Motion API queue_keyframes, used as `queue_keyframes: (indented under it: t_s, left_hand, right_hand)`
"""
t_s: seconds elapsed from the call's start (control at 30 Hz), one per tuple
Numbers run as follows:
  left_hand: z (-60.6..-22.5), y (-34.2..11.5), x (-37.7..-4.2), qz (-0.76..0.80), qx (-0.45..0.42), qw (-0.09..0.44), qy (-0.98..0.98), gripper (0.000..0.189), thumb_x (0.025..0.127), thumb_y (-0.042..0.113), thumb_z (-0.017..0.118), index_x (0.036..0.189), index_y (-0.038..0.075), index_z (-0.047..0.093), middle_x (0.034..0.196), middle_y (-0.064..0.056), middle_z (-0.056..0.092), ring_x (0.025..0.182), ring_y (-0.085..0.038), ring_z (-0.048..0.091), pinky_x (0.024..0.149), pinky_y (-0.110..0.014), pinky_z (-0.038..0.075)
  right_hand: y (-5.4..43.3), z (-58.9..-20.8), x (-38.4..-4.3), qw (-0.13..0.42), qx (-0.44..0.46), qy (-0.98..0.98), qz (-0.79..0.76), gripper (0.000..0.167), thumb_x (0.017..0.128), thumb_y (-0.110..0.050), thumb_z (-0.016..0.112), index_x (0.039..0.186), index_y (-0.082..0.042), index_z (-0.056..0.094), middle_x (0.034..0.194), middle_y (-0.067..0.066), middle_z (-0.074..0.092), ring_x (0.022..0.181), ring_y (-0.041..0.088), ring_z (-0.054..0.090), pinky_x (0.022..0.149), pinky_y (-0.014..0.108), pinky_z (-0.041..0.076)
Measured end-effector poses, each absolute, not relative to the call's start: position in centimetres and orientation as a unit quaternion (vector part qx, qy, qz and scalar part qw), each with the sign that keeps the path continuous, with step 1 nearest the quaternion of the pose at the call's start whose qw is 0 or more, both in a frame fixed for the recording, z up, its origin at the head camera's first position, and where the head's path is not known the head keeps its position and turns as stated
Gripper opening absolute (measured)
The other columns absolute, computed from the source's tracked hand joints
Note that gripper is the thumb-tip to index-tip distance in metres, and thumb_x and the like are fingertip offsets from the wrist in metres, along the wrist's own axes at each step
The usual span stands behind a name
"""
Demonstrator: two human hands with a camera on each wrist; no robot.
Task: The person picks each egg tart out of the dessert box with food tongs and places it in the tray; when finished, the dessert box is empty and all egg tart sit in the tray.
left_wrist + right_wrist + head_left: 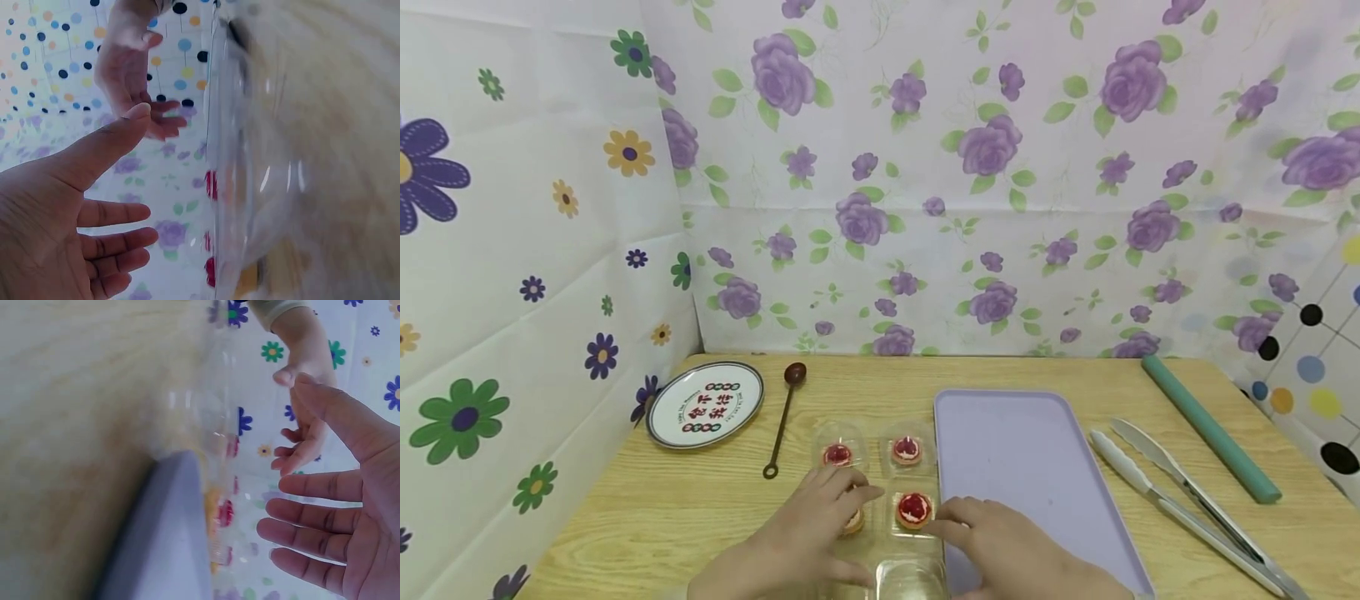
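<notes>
Several small tarts topped with red fruit sit in a clear plastic tray (pixel 912 568) at the front middle of the table. My left hand (pixel 808 533) hovers over the tray's left side and partly hides one tart (pixel 853 523). Over the lilac tray's left edge, my right hand (pixel 1011 546) reaches toward the front right tart (pixel 913 510). Two more tarts, one on the left (pixel 837 455) and one on the right (pixel 907 451), are farther back. Both wrist views show fingers extended, thumbs apart, and nothing held. The left hand (pixel 75 206) faces the clear plastic side-on.
A lilac tray (pixel 1015 450) lies right of the tarts, with metal tongs (pixel 1187 500) and a green roll (pixel 1210 429) beyond. At the back left are a white plate (pixel 681 417) with red lettering and a dark long-handled spoon (pixel 786 417). Patterned sheets (pixel 925 208) surround the table.
</notes>
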State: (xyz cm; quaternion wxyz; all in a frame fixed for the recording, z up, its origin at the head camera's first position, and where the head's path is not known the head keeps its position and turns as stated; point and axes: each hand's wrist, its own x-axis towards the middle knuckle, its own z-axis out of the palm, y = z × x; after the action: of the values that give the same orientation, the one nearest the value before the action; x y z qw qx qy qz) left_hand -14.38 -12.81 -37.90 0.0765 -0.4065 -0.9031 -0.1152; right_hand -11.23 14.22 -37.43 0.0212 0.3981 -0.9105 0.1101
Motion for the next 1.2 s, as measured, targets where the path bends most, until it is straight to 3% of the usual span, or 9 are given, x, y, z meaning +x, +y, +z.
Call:
queue_keyframes:
  t_s: [0.13, 0.37, 0.67, 0.93, 1.2]
  left_hand:
    - [-37.5, -13.4, -15.7, -0.151, -0.381, 0.080, -0.909, 0.075, 0.066, 0.050, 0.082, 0.127, 0.014, 0.058, 0.116, 0.003, 0.056, 0.112, -0.016, 0.050, 0.098, -0.042, 0.046]
    - [-38.0, -15.0, -18.4, -0.181, -0.346, 0.136, -0.910, 0.070, 0.066, 0.039, 0.085, 0.126, 0.014, 0.060, 0.116, -0.001, 0.058, 0.112, -0.021, 0.053, 0.095, -0.044, 0.047]
    - [-38.6, -16.4, -20.9, -0.210, -0.307, 0.148, -0.916, 0.067, 0.067, 0.031, 0.086, 0.125, 0.013, 0.060, 0.117, -0.005, 0.059, 0.110, -0.027, 0.056, 0.095, -0.047, 0.049]
    - [-39.0, -17.7, -22.7, -0.228, -0.290, 0.111, -0.923, 0.073, 0.067, 0.034, 0.086, 0.131, 0.015, 0.056, 0.120, -0.005, 0.059, 0.111, -0.027, 0.057, 0.096, -0.047, 0.049]
    - [-40.2, -18.5, -23.4, -0.215, -0.270, 0.065, -0.936, 0.079, 0.068, 0.041, 0.085, 0.135, 0.014, 0.053, 0.131, -0.008, 0.056, 0.121, -0.034, 0.051, 0.104, -0.056, 0.037]
  right_hand:
    - [14.1, -36.3, -11.5, 0.041, 0.397, -0.910, 0.115, 0.070, 0.080, -0.065, 0.063, 0.126, -0.013, 0.062, 0.115, -0.005, 0.061, 0.102, 0.011, 0.060, 0.084, 0.034, 0.055]
    - [13.7, -34.8, -12.8, 0.086, 0.408, -0.903, 0.107, 0.067, 0.078, -0.061, 0.068, 0.124, -0.013, 0.062, 0.112, -0.004, 0.061, 0.098, 0.010, 0.061, 0.084, 0.031, 0.055]
    - [12.9, -33.1, -15.3, 0.007, 0.391, -0.905, 0.167, 0.062, 0.080, -0.052, 0.071, 0.130, -0.016, 0.059, 0.120, -0.003, 0.060, 0.105, 0.012, 0.061, 0.089, 0.032, 0.054]
    - [11.4, -32.4, -18.6, -0.030, 0.376, -0.905, 0.198, 0.060, 0.084, -0.048, 0.069, 0.132, -0.014, 0.057, 0.125, 0.002, 0.059, 0.109, 0.019, 0.061, 0.093, 0.038, 0.052]
    - [9.0, -32.5, -21.4, -0.041, 0.352, -0.917, 0.186, 0.056, 0.086, -0.043, 0.070, 0.132, -0.014, 0.057, 0.129, 0.004, 0.057, 0.113, 0.022, 0.059, 0.095, 0.040, 0.051]
